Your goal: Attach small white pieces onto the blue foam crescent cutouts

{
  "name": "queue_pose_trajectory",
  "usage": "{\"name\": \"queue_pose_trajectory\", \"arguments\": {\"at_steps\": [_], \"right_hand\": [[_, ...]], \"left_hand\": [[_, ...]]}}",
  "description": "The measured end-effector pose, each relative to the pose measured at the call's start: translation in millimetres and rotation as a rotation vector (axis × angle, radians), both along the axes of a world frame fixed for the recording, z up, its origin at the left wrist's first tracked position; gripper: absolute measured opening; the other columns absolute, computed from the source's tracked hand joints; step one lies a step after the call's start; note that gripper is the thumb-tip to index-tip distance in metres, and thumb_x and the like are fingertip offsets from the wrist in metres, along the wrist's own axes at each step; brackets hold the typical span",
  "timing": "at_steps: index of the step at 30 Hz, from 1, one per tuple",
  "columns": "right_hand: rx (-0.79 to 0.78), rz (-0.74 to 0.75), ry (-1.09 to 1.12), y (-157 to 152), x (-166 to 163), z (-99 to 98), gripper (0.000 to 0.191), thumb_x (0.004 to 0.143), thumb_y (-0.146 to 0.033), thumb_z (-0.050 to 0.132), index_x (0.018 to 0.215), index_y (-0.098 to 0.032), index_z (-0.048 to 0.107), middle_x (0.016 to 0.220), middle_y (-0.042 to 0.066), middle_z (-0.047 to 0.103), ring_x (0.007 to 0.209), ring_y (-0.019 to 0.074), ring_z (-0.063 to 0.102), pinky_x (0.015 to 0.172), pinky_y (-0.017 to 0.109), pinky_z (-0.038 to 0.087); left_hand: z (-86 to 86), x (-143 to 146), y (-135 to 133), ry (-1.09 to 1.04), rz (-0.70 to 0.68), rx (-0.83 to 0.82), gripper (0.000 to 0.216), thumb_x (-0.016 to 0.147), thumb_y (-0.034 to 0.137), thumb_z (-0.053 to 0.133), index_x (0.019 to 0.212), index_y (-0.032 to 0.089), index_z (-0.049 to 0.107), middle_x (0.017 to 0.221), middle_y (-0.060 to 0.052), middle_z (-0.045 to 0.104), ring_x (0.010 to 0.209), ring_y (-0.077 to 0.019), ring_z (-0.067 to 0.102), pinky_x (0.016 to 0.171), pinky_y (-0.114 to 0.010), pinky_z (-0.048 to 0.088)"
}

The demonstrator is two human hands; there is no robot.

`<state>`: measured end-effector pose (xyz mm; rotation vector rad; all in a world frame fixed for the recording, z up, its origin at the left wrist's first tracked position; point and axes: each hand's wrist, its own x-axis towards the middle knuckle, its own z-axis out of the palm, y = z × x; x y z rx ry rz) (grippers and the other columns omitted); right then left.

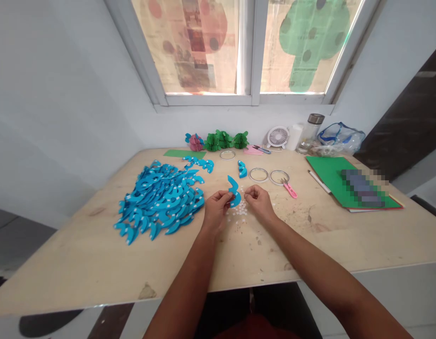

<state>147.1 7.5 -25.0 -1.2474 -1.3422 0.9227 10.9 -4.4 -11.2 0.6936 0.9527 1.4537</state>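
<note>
Between the thumb and fingers of my left hand [216, 208] is a curved blue paper cutout [235, 200], held above the table. Just to its right, my right hand [259, 201] is closed in a pinch; whatever lies between its fingertips is too small to make out. Small white paper bits [242, 208] lie scattered on the table below and between my hands. A large heap of blue paper cutouts [165, 197] with white squares on them spreads to the left of my left hand. A few more blue cutouts [242, 169] lie beyond my hands.
Rolls of tape [258, 175] and pink-handled scissors [290, 189] lie right of centre. A green folder [331, 181] and a white pen [319, 181] are farther right. Along the wall stand green paper ornaments [224, 139], a small fan [278, 136] and a glass bottle [310, 133].
</note>
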Motion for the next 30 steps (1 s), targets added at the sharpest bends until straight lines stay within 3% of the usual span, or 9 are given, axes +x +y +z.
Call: {"name": "queue_pose_trajectory", "arguments": {"at_steps": [3,6,13,21,30], "right_hand": [[0.039,0.011,-0.026,0,1,3.1,0.014,0.066,-0.022,0.054,0.078,-0.018,0.061,0.072,0.000,0.062,0.062,0.0127,0.053,0.059,0.024,0.042],[0.017,0.079,-0.007,-2,0,7.2,0.014,0.071,-0.027,0.052,0.069,-0.017,0.062,0.069,0.001,0.063,0.065,0.0144,0.055,0.062,0.025,0.042],[-0.122,0.271,0.211,-8,-7,8.2,0.016,0.069,-0.033,0.060,0.071,-0.017,0.060,0.056,-0.002,0.058,0.051,0.0111,0.051,0.051,0.022,0.038],[-0.118,0.189,0.285,-3,-4,7.0,0.014,0.065,-0.030,0.062,0.067,-0.017,0.058,0.051,-0.003,0.055,0.047,0.0094,0.046,0.046,0.021,0.033],[-0.103,0.099,0.241,-1,-2,8.6,0.016,0.065,-0.032,0.061,0.065,-0.017,0.056,0.051,-0.003,0.053,0.046,0.0099,0.045,0.046,0.022,0.033]], "left_hand": [[-0.3,0,0,0.011,-0.006,0.013,0.012,0.055,0.019,0.071,0.060,0.012,0.062,0.058,0.000,0.061,0.058,-0.0102,0.055,0.060,-0.023,0.040],[-0.5,-1,-1,0.003,-0.021,0.010,0.014,0.055,0.020,0.072,0.063,0.013,0.063,0.063,-0.001,0.063,0.062,-0.0109,0.056,0.063,-0.024,0.042],[1.5,1,-2,0.016,-0.009,0.007,0.021,0.054,0.027,0.074,0.065,0.013,0.062,0.063,-0.001,0.063,0.061,-0.0111,0.057,0.062,-0.025,0.044],[4.1,0,-3,0.105,-0.101,-0.045,0.028,0.056,0.034,0.073,0.074,0.012,0.067,0.069,-0.004,0.064,0.059,-0.0114,0.057,0.053,-0.023,0.043],[10.6,1,-9,0.309,-0.096,-0.026,0.016,0.057,0.028,0.068,0.059,0.013,0.063,0.056,-0.003,0.062,0.051,-0.0114,0.054,0.048,-0.022,0.039]]}}
